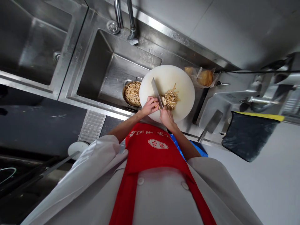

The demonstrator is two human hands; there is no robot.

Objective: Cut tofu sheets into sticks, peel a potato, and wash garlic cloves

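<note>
A round white cutting board [185, 103] rests across the edge of the sink. In my right hand [167, 117] is the handle of a cleaver [155, 88], whose blade stands on the board and points away from me. My left hand [150, 105] is closed just left of the blade, fingers curled over a small pale yellowish piece of food that they mostly hide. Right of the blade lies a heap of thin, brown-edged food strips [170, 99]. More such strips [132, 94] fill a round metal bowl [123, 96] beside the board's left side.
The bowl sits in a steel sink [93, 72] under a tap [131, 26]. Bagged yellow-brown food [205, 78] lies behind the board. To the right, a second cleaver [213, 122] lies on a grey tray [209, 104], near a hanging dark cloth [249, 134].
</note>
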